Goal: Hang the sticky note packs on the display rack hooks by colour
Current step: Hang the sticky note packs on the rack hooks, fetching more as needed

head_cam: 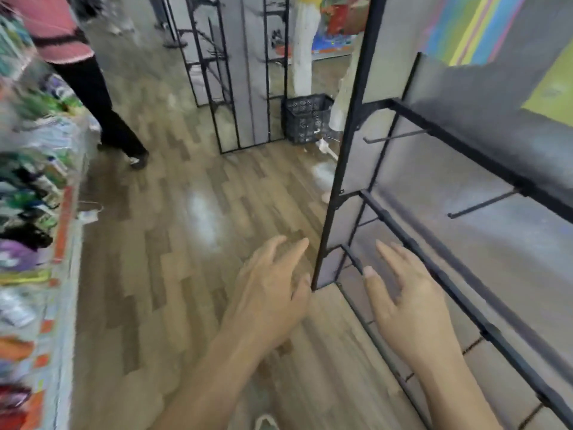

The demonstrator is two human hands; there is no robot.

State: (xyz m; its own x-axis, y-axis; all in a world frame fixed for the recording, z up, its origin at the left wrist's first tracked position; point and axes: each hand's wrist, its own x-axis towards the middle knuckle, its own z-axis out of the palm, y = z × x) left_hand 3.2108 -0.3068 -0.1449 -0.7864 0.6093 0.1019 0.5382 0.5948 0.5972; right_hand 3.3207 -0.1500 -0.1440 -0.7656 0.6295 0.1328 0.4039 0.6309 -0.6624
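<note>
A black metal display rack (350, 169) with grey back panels stands on my right. Its bare hooks (393, 136) stick out from the cross bars, another hook (483, 206) lower down. No sticky note pack shows in this blurred view. My left hand (273, 293) hovers over the wooden floor just left of the rack's corner post, fingers spread and holding nothing. My right hand (409, 302) is stretched in front of the rack's lower bars, fingers straight, holding nothing.
A shelf (40, 187) crowded with colourful goods runs along the left. A person (93, 88) in a pink top and black trousers stands at the far left. A second black rack (235, 88) and a black plastic crate (305, 117) stand further back on the wooden floor.
</note>
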